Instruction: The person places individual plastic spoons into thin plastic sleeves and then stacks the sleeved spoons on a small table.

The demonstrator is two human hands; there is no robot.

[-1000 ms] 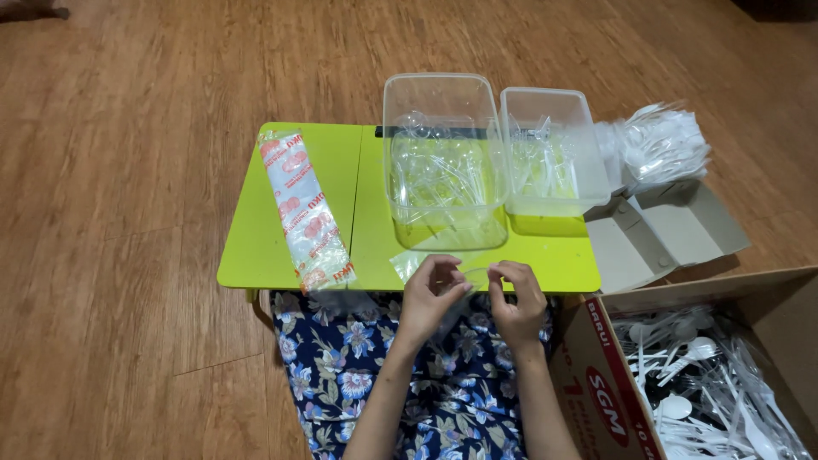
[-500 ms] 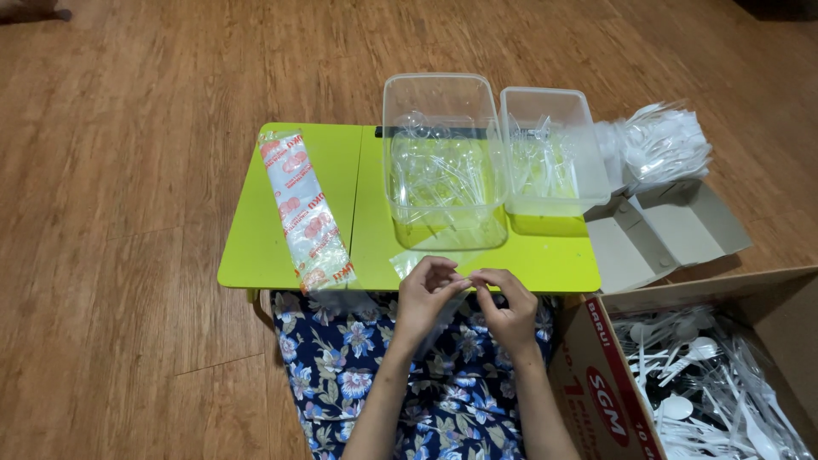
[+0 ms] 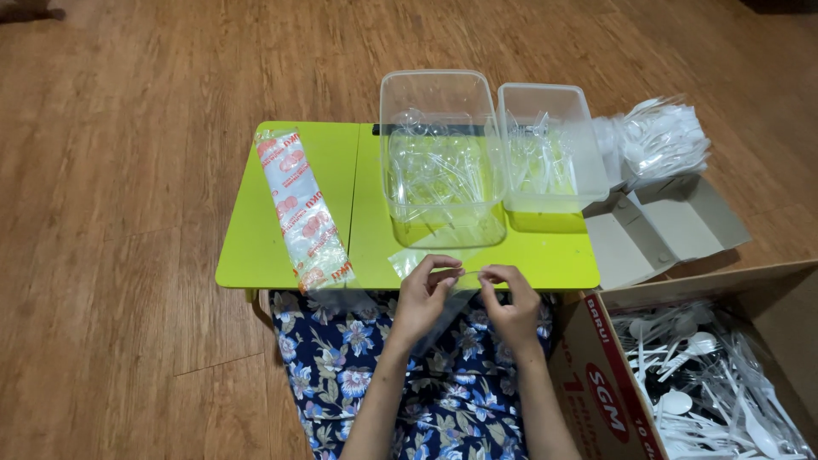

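Observation:
My left hand and my right hand meet over my lap at the near edge of the lime green folding table. Both pinch a small clear plastic bag by its top rim, which stretches between the fingertips while the rest hangs down over my flowered dress. A few flat clear bags lie on the table just ahead of my left hand. A long clear packet with red print lies slantwise on the table's left half.
Two clear tubs of clear plastic cutlery stand at the table's back, the larger left of the smaller. A bag of white spoons and an open grey carton sit right. A cardboard box of white cutlery stands near right.
My hands have come a little closer together and dropped slightly toward my lap, still pinching the clear bag's rim. Nothing on the table has moved.

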